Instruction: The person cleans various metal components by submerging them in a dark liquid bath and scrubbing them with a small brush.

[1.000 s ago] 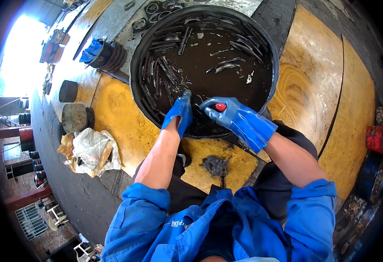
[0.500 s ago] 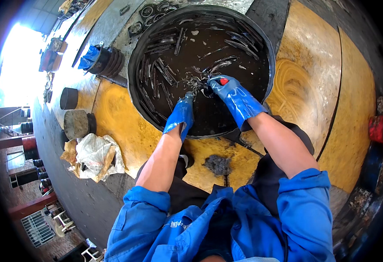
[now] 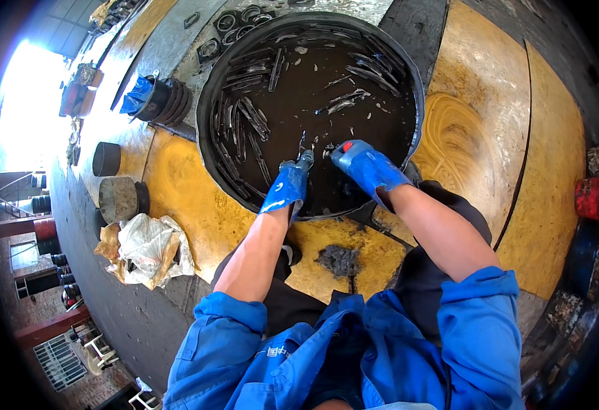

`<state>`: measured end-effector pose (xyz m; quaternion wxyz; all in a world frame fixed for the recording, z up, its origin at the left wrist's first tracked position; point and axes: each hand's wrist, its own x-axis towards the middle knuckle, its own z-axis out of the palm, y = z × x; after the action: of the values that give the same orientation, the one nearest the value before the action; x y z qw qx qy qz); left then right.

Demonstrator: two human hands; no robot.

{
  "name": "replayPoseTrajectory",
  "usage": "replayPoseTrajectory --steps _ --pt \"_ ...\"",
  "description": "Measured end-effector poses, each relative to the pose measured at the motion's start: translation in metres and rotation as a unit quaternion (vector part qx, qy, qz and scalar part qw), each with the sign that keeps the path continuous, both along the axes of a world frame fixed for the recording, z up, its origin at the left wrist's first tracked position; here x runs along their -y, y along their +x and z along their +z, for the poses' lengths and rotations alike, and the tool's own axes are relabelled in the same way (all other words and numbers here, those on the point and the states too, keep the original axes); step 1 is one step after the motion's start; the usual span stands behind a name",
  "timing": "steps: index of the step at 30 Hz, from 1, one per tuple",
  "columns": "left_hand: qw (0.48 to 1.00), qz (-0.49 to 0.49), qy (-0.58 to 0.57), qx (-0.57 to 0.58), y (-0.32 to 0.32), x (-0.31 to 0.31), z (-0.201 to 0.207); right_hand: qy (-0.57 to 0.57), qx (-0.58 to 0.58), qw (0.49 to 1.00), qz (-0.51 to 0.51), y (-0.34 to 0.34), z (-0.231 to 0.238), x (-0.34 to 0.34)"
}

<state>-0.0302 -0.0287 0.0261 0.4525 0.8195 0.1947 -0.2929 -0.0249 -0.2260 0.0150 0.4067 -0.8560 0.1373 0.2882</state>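
A wide round tub point(image 3: 417, 137) holds dark brown liquid, with long dark metal-looking strips point(image 3: 253, 117) lying along its left side and far right. Over its near half are both my hands in blue rubber gloves. My left hand point(image 3: 291, 179) is closed, fingertips up, around something too small and dark to make out. To its right, my right hand point(image 3: 368, 164) is closed on an object with a red end point(image 3: 346, 146); the rest is hidden by the glove. The fingertips of both hands are close together but apart.
Dark rings point(image 3: 228, 22) lie beyond the tub. At left stand a dark ribbed bucket point(image 3: 171, 101) with blue gloves on it, and metal cylinders point(image 3: 118, 198). A white plastic bag point(image 3: 148, 246) and a grey clump point(image 3: 339, 260) lie nearer, on yellow floor plates point(image 3: 474, 137).
Both hands have drawn slightly nearer to me, and the right hand has moved a little rightward. The splashing between them has died down.
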Motion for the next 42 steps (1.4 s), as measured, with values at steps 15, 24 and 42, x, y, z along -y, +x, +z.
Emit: replayPoseTrajectory --steps 15,24,42 --pt "0.96 0.075 -0.232 0.138 0.019 -0.025 0.025 0.143 0.183 0.972 0.031 0.005 0.009 0.012" --pt "0.968 0.083 -0.167 0.17 0.025 -0.029 0.063 0.304 0.248 0.918 -0.062 0.035 0.056 0.05" --pt "0.89 0.238 -0.338 0.192 0.027 -0.046 0.027 0.275 0.159 0.939 -0.128 0.023 0.047 0.047"
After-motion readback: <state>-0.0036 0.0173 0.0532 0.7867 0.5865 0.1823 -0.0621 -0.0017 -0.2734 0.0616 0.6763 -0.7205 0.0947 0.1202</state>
